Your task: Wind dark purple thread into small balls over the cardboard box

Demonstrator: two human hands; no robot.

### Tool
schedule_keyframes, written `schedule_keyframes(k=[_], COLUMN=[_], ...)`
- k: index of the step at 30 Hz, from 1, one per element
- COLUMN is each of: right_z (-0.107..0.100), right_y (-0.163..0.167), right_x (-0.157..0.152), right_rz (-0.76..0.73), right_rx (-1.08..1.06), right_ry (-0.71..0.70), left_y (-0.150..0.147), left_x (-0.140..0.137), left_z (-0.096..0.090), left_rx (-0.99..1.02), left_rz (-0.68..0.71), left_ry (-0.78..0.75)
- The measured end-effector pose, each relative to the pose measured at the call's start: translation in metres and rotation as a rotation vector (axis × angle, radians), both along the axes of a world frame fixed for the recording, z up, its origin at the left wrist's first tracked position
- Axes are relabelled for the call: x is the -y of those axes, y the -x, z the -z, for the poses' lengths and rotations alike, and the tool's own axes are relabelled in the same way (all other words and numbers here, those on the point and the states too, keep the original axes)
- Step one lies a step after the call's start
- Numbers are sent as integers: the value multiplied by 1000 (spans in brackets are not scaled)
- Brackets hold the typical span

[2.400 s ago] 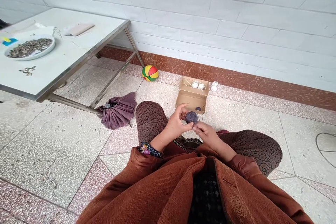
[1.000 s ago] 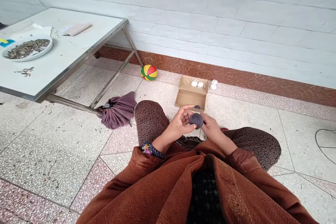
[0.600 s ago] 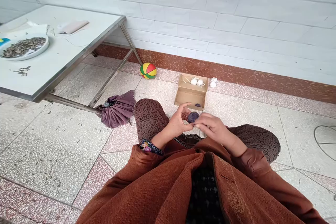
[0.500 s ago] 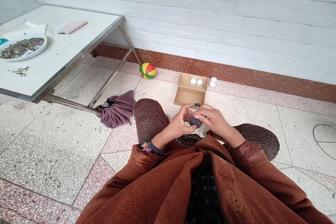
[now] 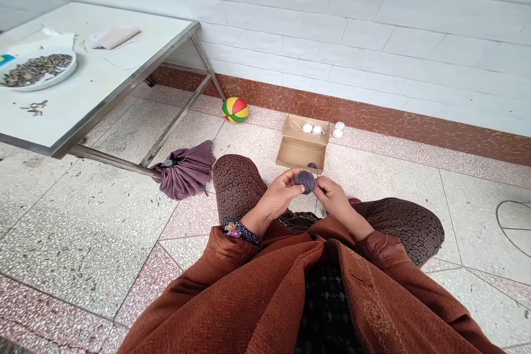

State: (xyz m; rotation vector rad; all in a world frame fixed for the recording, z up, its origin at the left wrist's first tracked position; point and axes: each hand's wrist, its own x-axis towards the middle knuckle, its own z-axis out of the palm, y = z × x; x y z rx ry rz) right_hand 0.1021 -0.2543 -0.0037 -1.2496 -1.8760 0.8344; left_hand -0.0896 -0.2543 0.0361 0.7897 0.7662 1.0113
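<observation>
In front of my lap, my left hand (image 5: 282,194) is closed round a dark grey-purple ball of yarn (image 5: 305,181), with the thumb and fingers at its left side. My right hand (image 5: 332,196) pinches a strand of the same yarn close to the ball's right edge. A second, smaller dark ball (image 5: 312,165) shows just beyond, at the front edge of an open cardboard box (image 5: 302,152). A thin strand runs from there toward my right fingers. White balls of yarn (image 5: 307,128) with loose ends lie at the box's lid.
Two more white balls (image 5: 338,133) lie beside the box near the wall. A striped ball (image 5: 235,110), a purple cloth bag (image 5: 186,170) and a metal-framed table (image 5: 103,69) are to the left; a plate of seed husks (image 5: 73,69) stands on it.
My right hand has moved off the top of the yarn ball to its right side and lower. The ball has risen slightly and shows more fully in my left hand.
</observation>
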Motion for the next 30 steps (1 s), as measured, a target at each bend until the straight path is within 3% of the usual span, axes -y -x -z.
schedule_keyframes(k=[6,14,19,26,30], right_z=[-6,-14,-12,-35,-55], right_y=[1,2,-2,-4,-7], right_x=[8,16,17,21,23], right_rz=[-30,-53,-34,-86,-153], right_rx=[36,42,99,14,-87], right_ry=[-34,-52,-55,10,140], left_y=[2,9,10,7,8], left_x=[-2,5,8,3,1], left_z=[4,-7,-13,-6,-3], left_rx=[-84,-431,-449,-307,-441], left_rz=[-32,145,210,112,82], left_ry=[57,-281,-306,-175,-279])
